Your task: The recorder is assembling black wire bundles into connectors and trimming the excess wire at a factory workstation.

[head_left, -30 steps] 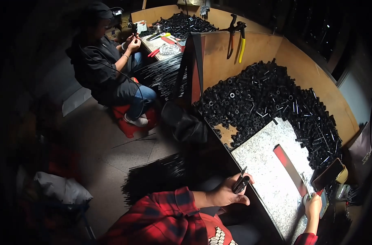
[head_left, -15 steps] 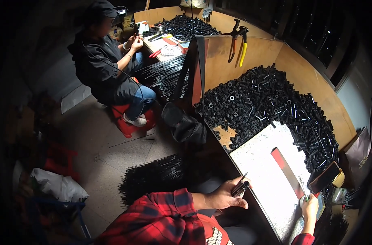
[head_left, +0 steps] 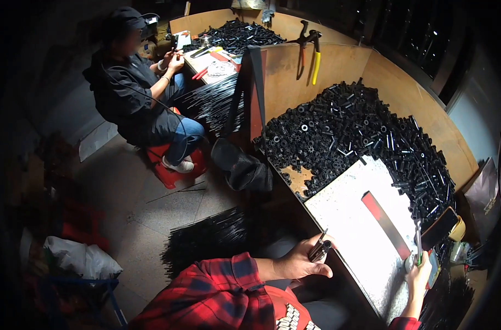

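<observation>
Closed around dark tube-like pieces, one with a pointed end sticking up, my left hand is just off the near-left edge of the white work board. My right hand grips a slim silver metal tool with a bit of green near the fingers; its exact kind does not show. The tool points away from me over the board's right side. A flat bar, red at its far end and dark along its length, lies on the board left of the tool.
Small black cylindrical parts are heaped behind the board, within wooden walls. Yellow- and orange-handled pliers hang on the divider. A phone leans at the right. Black rods lie left. A co-worker sits on a red stool.
The silver tool in my right hand has swung from leaning left to nearly straight ahead. My left hand keeps its grip. The whole view has shifted slightly.
</observation>
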`<control>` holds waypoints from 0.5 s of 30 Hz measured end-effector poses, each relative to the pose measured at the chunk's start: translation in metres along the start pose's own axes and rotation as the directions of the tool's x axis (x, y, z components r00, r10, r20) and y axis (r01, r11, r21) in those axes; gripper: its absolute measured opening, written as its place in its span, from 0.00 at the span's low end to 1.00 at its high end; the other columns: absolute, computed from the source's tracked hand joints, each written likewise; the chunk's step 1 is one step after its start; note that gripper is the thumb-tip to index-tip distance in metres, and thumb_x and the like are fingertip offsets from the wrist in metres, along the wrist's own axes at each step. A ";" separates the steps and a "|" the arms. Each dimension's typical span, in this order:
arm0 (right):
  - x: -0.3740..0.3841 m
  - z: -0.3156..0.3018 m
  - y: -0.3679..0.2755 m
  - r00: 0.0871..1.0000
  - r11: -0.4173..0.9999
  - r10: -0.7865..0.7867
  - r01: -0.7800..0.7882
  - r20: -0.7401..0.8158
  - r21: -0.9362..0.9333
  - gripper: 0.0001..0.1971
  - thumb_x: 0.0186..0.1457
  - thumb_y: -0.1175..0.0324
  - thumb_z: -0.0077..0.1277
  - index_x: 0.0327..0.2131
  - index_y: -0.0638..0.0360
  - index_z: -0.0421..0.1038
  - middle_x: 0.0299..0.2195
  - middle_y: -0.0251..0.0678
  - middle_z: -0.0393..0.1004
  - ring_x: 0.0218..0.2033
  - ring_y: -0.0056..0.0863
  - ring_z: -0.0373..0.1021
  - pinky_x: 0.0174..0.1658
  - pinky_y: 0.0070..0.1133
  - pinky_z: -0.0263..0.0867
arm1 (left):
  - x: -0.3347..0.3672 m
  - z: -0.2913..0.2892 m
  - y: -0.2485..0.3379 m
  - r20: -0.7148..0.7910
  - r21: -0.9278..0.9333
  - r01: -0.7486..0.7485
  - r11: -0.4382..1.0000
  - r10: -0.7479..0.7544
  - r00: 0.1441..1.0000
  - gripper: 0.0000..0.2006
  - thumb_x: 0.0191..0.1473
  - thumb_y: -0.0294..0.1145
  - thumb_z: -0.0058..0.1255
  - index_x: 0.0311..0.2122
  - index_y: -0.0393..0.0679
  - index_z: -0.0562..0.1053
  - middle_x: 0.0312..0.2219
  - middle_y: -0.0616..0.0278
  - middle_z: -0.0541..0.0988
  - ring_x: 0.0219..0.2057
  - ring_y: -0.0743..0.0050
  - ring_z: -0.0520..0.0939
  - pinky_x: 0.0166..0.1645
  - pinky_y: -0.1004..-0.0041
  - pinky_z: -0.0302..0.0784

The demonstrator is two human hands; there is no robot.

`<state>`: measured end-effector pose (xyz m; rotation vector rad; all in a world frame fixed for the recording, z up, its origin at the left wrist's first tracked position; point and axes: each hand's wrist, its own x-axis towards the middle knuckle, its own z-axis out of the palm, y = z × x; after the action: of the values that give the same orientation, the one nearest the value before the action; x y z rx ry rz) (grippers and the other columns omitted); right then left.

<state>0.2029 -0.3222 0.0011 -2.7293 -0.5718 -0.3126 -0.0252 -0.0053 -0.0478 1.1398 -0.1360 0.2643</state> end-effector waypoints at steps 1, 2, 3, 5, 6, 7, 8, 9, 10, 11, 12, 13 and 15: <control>-0.008 0.000 -0.018 0.997 0.966 -0.010 0.028 -0.073 0.258 0.01 0.52 0.78 0.42 0.28 0.64 0.64 0.18 0.36 0.64 0.19 0.25 0.63 0.25 0.24 0.58 | 0.000 0.001 -0.002 0.008 -0.002 0.008 1.000 -0.008 1.000 0.28 0.43 0.32 0.65 0.47 0.36 0.63 0.16 0.78 0.62 0.19 0.92 0.63 0.26 0.85 0.59; -0.017 -0.002 -0.030 0.999 0.939 -0.033 0.036 -0.015 0.343 0.03 0.54 0.77 0.40 0.30 0.62 0.64 0.19 0.28 0.61 0.21 0.15 0.58 0.24 0.18 0.55 | 0.001 0.003 -0.002 0.019 0.007 0.000 1.000 0.000 1.000 0.28 0.43 0.33 0.65 0.47 0.36 0.63 0.16 0.78 0.62 0.19 0.92 0.63 0.26 0.85 0.59; -0.030 0.007 -0.033 0.999 0.854 -0.029 0.034 -0.017 0.520 0.04 0.54 0.76 0.41 0.34 0.62 0.65 0.21 0.27 0.63 0.21 0.15 0.60 0.25 0.18 0.58 | 0.002 0.005 -0.002 0.033 0.016 -0.007 1.000 0.007 0.999 0.28 0.43 0.33 0.66 0.46 0.37 0.63 0.17 0.78 0.63 0.19 0.92 0.63 0.26 0.84 0.59; -0.057 0.002 -0.094 0.982 0.757 0.026 -0.143 0.189 0.637 0.08 0.55 0.72 0.42 0.39 0.60 0.64 0.23 0.28 0.64 0.22 0.17 0.62 0.27 0.18 0.62 | 0.005 0.006 -0.010 0.032 0.082 -0.016 0.996 0.013 0.999 0.30 0.41 0.36 0.67 0.46 0.37 0.64 0.17 0.75 0.63 0.19 0.91 0.63 0.25 0.83 0.60; -0.071 0.014 -0.103 0.959 0.656 0.060 -0.246 0.276 0.713 0.08 0.56 0.72 0.41 0.40 0.60 0.63 0.23 0.29 0.65 0.22 0.18 0.63 0.28 0.18 0.62 | 0.006 0.009 -0.012 0.040 0.139 -0.037 0.990 0.032 0.999 0.31 0.39 0.38 0.68 0.46 0.37 0.64 0.17 0.73 0.64 0.20 0.89 0.63 0.25 0.82 0.61; -0.085 0.021 -0.126 0.964 0.533 -0.005 -0.224 0.268 0.816 0.08 0.56 0.72 0.41 0.40 0.60 0.63 0.24 0.30 0.66 0.24 0.19 0.64 0.29 0.18 0.62 | 0.007 0.012 -0.013 0.052 0.135 -0.019 0.991 0.012 0.999 0.31 0.39 0.38 0.68 0.46 0.37 0.64 0.17 0.73 0.64 0.20 0.89 0.63 0.25 0.82 0.61; -0.099 0.028 -0.136 0.962 0.474 -0.044 -0.218 0.270 0.853 0.06 0.56 0.74 0.40 0.37 0.63 0.63 0.24 0.32 0.66 0.26 0.20 0.65 0.29 0.19 0.62 | 0.009 0.014 -0.010 0.062 0.206 -0.050 0.977 0.038 0.997 0.32 0.38 0.40 0.69 0.45 0.36 0.64 0.18 0.71 0.65 0.20 0.87 0.64 0.26 0.81 0.62; -0.096 0.010 -0.169 0.953 0.616 -0.190 -0.072 0.237 0.784 0.03 0.54 0.77 0.41 0.31 0.64 0.65 0.25 0.34 0.66 0.26 0.22 0.65 0.29 0.20 0.63 | 0.007 0.013 -0.007 0.057 0.284 -0.075 0.956 0.061 0.996 0.34 0.38 0.43 0.69 0.45 0.35 0.64 0.19 0.69 0.66 0.21 0.85 0.65 0.27 0.79 0.64; -0.096 0.014 -0.177 0.922 0.663 -0.378 0.206 0.084 0.719 0.04 0.51 0.80 0.43 0.25 0.66 0.66 0.25 0.36 0.67 0.25 0.26 0.66 0.29 0.22 0.63 | 0.004 0.020 0.005 0.035 0.076 0.127 0.989 -0.130 0.991 0.35 0.36 0.46 0.69 0.44 0.35 0.64 0.22 0.65 0.70 0.24 0.82 0.69 0.30 0.77 0.68; -0.098 0.014 -0.183 0.905 0.680 -0.406 0.207 0.126 0.704 0.04 0.50 0.80 0.44 0.23 0.65 0.67 0.25 0.37 0.67 0.25 0.30 0.66 0.29 0.23 0.63 | 0.006 0.022 0.003 0.126 0.032 0.055 0.998 -0.058 0.990 0.30 0.43 0.28 0.65 0.48 0.36 0.59 0.23 0.72 0.70 0.20 0.87 0.73 0.26 0.81 0.73; -0.099 0.017 -0.185 0.893 0.639 -0.442 0.253 0.078 0.726 0.03 0.49 0.82 0.46 0.28 0.65 0.67 0.26 0.39 0.69 0.26 0.33 0.68 0.29 0.24 0.65 | 0.006 0.024 0.006 0.116 0.055 0.085 0.995 -0.091 0.989 0.30 0.43 0.28 0.64 0.49 0.36 0.59 0.25 0.70 0.72 0.23 0.86 0.75 0.27 0.81 0.73; -0.098 0.020 -0.186 0.876 0.592 -0.483 0.307 0.023 0.745 0.07 0.48 0.84 0.48 0.33 0.64 0.67 0.26 0.41 0.70 0.26 0.36 0.70 0.30 0.24 0.66 | 0.006 0.028 0.009 0.103 0.082 0.107 0.991 -0.116 0.988 0.31 0.43 0.27 0.64 0.49 0.36 0.59 0.28 0.67 0.74 0.25 0.85 0.77 0.29 0.82 0.74; -0.100 0.024 -0.189 0.874 0.539 -0.481 0.356 -0.068 0.763 0.07 0.48 0.83 0.50 0.32 0.63 0.67 0.26 0.42 0.70 0.25 0.37 0.70 0.28 0.24 0.65 | 0.005 0.027 0.005 0.148 0.144 0.056 0.988 -0.077 0.986 0.30 0.43 0.26 0.64 0.49 0.37 0.59 0.30 0.65 0.75 0.26 0.84 0.78 0.30 0.82 0.75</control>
<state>0.0372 -0.1854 0.0034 -1.7601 -1.1188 0.0468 -0.0212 -0.0277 -0.0312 1.3016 -0.2173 0.1280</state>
